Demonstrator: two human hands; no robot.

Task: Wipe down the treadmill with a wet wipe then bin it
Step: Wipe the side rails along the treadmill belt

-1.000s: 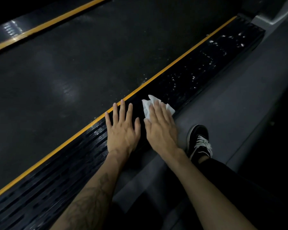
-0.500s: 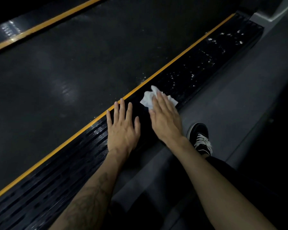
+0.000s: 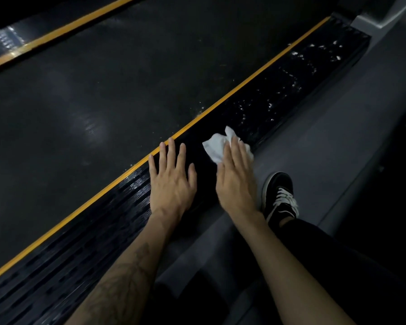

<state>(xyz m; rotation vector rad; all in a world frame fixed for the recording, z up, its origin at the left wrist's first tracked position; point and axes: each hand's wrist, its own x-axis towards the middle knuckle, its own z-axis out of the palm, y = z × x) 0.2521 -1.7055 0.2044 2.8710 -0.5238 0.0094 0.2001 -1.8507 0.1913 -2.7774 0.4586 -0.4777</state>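
The treadmill's black ribbed side rail [image 3: 279, 90] runs diagonally from lower left to upper right, edged by a yellow stripe [image 3: 244, 80] along the dark belt [image 3: 103, 95]. My right hand [image 3: 236, 177] lies flat with straight fingers pressing a crumpled white wet wipe [image 3: 217, 145] onto the rail. Fingers cover the wipe's right part. My left hand [image 3: 171, 181] rests flat on the rail just to the left, fingers spread, fingertips at the yellow stripe. Wet streaks glisten on the rail beyond the wipe.
My black shoe with white laces [image 3: 280, 195] stands on the grey floor [image 3: 338, 141] beside the rail. A second yellow stripe [image 3: 56, 34] marks the belt's far side. A grey treadmill upright [image 3: 384, 17] stands at the top right.
My right hand has slid the wipe a little way up the rail toward the upper right and slightly back. The left hand has stayed flat in place.
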